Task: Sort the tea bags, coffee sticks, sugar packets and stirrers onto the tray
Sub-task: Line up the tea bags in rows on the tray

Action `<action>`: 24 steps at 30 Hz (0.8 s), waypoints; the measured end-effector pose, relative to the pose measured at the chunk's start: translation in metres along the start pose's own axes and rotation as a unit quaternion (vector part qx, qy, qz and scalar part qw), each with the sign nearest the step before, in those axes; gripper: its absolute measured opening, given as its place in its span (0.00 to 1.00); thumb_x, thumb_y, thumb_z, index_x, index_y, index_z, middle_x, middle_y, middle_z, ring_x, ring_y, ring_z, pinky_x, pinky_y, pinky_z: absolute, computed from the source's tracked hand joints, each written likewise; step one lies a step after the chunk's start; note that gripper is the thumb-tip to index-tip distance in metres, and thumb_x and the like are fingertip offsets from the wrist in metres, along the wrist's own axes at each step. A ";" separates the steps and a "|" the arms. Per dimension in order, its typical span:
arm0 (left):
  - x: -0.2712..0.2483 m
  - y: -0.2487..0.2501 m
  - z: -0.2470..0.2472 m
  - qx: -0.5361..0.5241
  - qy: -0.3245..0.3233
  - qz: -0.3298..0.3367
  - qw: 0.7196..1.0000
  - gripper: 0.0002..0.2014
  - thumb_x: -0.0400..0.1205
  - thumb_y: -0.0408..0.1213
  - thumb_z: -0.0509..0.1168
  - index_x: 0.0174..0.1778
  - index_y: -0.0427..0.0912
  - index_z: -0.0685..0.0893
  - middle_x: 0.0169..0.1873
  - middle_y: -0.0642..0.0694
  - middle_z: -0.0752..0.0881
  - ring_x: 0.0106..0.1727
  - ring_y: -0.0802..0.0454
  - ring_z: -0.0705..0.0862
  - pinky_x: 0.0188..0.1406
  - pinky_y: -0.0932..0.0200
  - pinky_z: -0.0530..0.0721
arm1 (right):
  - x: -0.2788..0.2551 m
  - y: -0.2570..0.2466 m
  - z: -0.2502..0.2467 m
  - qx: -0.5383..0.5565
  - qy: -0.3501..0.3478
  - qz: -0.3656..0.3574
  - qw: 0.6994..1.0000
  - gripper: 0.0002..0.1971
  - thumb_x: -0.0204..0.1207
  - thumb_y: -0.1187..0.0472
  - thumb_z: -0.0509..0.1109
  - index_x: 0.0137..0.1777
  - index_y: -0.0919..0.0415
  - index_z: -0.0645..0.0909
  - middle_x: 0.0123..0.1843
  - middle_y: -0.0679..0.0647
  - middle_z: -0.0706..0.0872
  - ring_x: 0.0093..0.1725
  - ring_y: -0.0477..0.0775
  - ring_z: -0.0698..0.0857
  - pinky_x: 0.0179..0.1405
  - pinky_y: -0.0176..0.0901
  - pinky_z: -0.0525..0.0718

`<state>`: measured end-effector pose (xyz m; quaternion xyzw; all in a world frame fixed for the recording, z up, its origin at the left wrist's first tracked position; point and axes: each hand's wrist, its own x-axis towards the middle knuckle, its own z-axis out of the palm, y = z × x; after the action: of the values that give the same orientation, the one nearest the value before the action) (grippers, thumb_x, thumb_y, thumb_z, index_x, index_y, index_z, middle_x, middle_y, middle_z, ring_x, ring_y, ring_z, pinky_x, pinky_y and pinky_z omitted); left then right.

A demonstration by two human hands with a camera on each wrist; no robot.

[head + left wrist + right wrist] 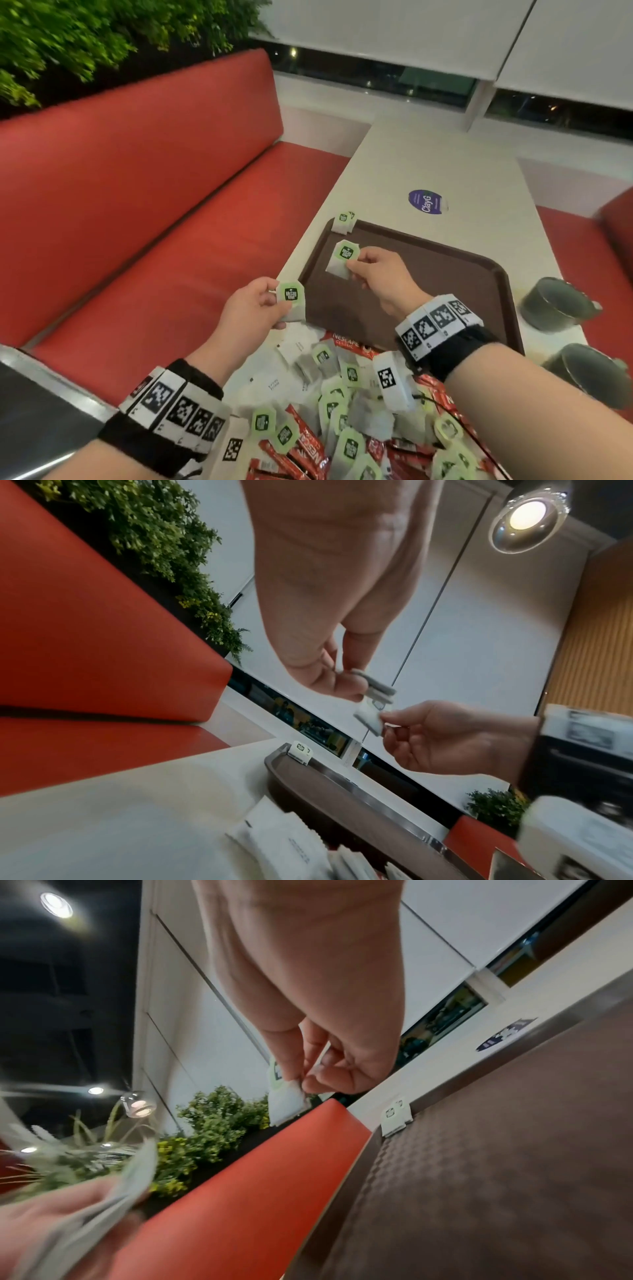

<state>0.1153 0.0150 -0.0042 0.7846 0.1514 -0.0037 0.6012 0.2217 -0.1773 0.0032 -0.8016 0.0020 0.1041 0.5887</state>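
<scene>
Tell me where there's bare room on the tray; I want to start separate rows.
Most of the tray is bare: everything right of the right hand, back to the far rim. Only its far-left corner holds tea bags. The near table edge is crowded with the unsorted pile.

Left hand [255, 306] raised, back toward the head camera, fingers curled, thumb and forefinger pinching a small stack of tea bags [292, 301] at their near edge; looks like two or three, edges blur in the left wrist view. Right hand [376, 274] ahead and to the right of the left, fingers curled, thumb and fingertips pinching one tea bag [342, 257] that hangs off its left side. Both forearms bare, marker bands on both wrists.
</scene>
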 end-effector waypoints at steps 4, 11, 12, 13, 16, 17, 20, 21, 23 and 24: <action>0.026 -0.004 -0.010 -0.011 -0.017 -0.008 1.000 0.06 0.79 0.27 0.68 0.47 0.42 0.84 0.41 0.44 0.90 0.39 0.51 0.88 0.34 0.65 0.85 | 0.073 0.000 0.004 -0.047 0.053 0.033 0.997 0.16 0.73 0.68 0.72 0.25 0.59 0.75 0.26 0.53 0.79 0.28 0.50 0.75 0.29 0.41 0.72; 0.076 -0.022 -0.027 0.001 -0.036 -0.019 0.999 0.06 0.78 0.27 0.68 0.44 0.42 0.84 0.36 0.45 0.90 0.32 0.58 0.84 0.32 0.65 0.82 | 0.163 0.013 0.024 -0.234 0.079 0.106 0.963 0.11 0.79 0.62 0.66 0.54 0.65 0.86 0.57 0.61 0.87 0.57 0.60 0.85 0.58 0.47 0.81; 0.081 -0.024 -0.028 0.003 -0.036 -0.022 0.999 0.06 0.78 0.26 0.68 0.44 0.42 0.84 0.36 0.45 0.90 0.30 0.59 0.84 0.32 0.66 0.82 | 0.167 0.011 0.026 -0.232 0.082 0.120 0.962 0.14 0.80 0.61 0.64 0.62 0.66 0.83 0.62 0.61 0.85 0.63 0.60 0.83 0.61 0.46 0.79; 0.085 -0.026 -0.029 0.001 -0.037 -0.024 0.999 0.06 0.78 0.26 0.68 0.43 0.42 0.84 0.35 0.45 0.89 0.30 0.60 0.84 0.31 0.67 0.82 | 0.172 0.010 0.028 -0.223 0.099 0.130 0.961 0.16 0.83 0.61 0.60 0.67 0.66 0.80 0.66 0.61 0.83 0.66 0.60 0.81 0.63 0.45 0.78; 0.093 -0.030 -0.031 -0.008 -0.048 -0.031 0.998 0.06 0.78 0.26 0.68 0.43 0.41 0.84 0.33 0.47 0.88 0.31 0.58 0.84 0.30 0.67 0.82 | 0.179 0.001 0.034 -0.255 0.118 0.145 0.949 0.18 0.85 0.59 0.55 0.68 0.67 0.78 0.68 0.60 0.82 0.67 0.59 0.80 0.64 0.44 0.76; 0.095 -0.032 -0.032 -0.010 -0.050 -0.034 0.998 0.06 0.78 0.25 0.69 0.43 0.41 0.84 0.32 0.47 0.88 0.31 0.57 0.85 0.30 0.67 0.82 | 0.184 0.001 0.037 -0.286 0.111 0.145 0.941 0.18 0.84 0.59 0.56 0.66 0.66 0.79 0.66 0.60 0.83 0.66 0.59 0.81 0.63 0.44 0.77; 0.100 -0.038 -0.036 -0.016 -0.051 -0.044 0.998 0.06 0.78 0.25 0.69 0.42 0.42 0.84 0.32 0.48 0.88 0.34 0.53 0.85 0.29 0.67 0.81 | 0.193 0.005 0.045 -0.319 0.115 0.155 0.928 0.15 0.81 0.59 0.61 0.61 0.66 0.81 0.61 0.61 0.85 0.61 0.61 0.83 0.56 0.44 0.79; 0.102 -0.039 -0.037 -0.016 -0.050 -0.046 0.998 0.06 0.78 0.25 0.69 0.42 0.42 0.84 0.32 0.48 0.88 0.34 0.52 0.85 0.29 0.67 0.81 | 0.196 0.007 0.048 -0.308 0.130 0.161 0.928 0.14 0.80 0.60 0.63 0.61 0.66 0.81 0.61 0.61 0.85 0.61 0.61 0.83 0.52 0.43 0.78; 0.103 -0.040 -0.039 -0.018 -0.049 -0.044 0.998 0.06 0.78 0.24 0.68 0.42 0.40 0.83 0.32 0.47 0.88 0.32 0.54 0.85 0.28 0.69 0.80 | 0.199 0.013 0.051 -0.258 0.173 0.171 0.935 0.14 0.79 0.64 0.66 0.62 0.66 0.77 0.62 0.62 0.84 0.61 0.61 0.83 0.45 0.42 0.75; 0.103 -0.040 -0.039 -0.019 -0.049 -0.042 0.998 0.06 0.78 0.23 0.68 0.42 0.39 0.83 0.32 0.47 0.87 0.31 0.55 0.84 0.27 0.70 0.80 | 0.199 0.014 0.052 -0.218 0.195 0.172 0.941 0.15 0.78 0.65 0.66 0.64 0.65 0.75 0.62 0.62 0.83 0.60 0.61 0.83 0.42 0.41 0.73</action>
<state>0.1972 0.0852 -0.0508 0.7646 0.1548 -0.0646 0.6223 0.4056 -0.1085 -0.0586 -0.9022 0.2322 0.0436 0.3609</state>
